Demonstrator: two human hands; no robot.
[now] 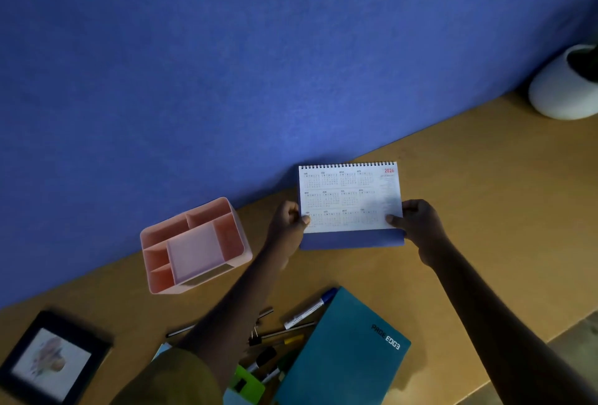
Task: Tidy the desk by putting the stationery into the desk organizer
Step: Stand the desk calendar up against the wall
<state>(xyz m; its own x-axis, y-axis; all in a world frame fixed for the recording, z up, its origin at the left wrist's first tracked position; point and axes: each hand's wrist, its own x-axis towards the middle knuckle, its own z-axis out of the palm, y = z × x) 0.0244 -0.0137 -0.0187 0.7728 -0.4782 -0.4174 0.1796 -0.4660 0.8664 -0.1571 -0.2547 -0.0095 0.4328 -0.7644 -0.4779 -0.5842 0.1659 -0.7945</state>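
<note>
**Clerk:** Largest entry first?

**Checker:** Blue partition wall [226, 81], filling the upper view. Its foot meets the far edge of the wooden desk [485, 197], which runs on a slant. Bare wood shows between the calendar and the pot, and again in a strip between the organizer and the pen pile. The desk's near edge shows at lower right.

**Clerk:** Next, by size?

**Checker:** Teal notebook [343, 353], flat, near the front edge. Then the desk calendar [351, 201], spiral-bound and upright, just in front of the wall. I cannot tell whether its blue base touches the wood. Pink desk organizer [194, 246], left of the calendar and apart from it, back side close to the wall, compartments open upward. Black picture frame [51, 359], lower left. White pot [563, 87], far right, by the wall.

**Clerk:** Hands?

**Checker:** Left hand [289, 230] grips the calendar's left edge, thumb on the page, fingers curled behind. Right hand [417, 223] pinches the lower right edge the same way.

**Clerk:** Small stock?

**Checker:** All loose on the desk, between the notebook and the left forearm, well apart from the organizer. Blue-capped marker [309, 310] lies just beside the notebook's upper edge, with thin pens [288, 328] below it. Binder clip [255, 340] lies next to the forearm. Green item [249, 387] sits at the bottom; I cannot tell what kind.
</note>
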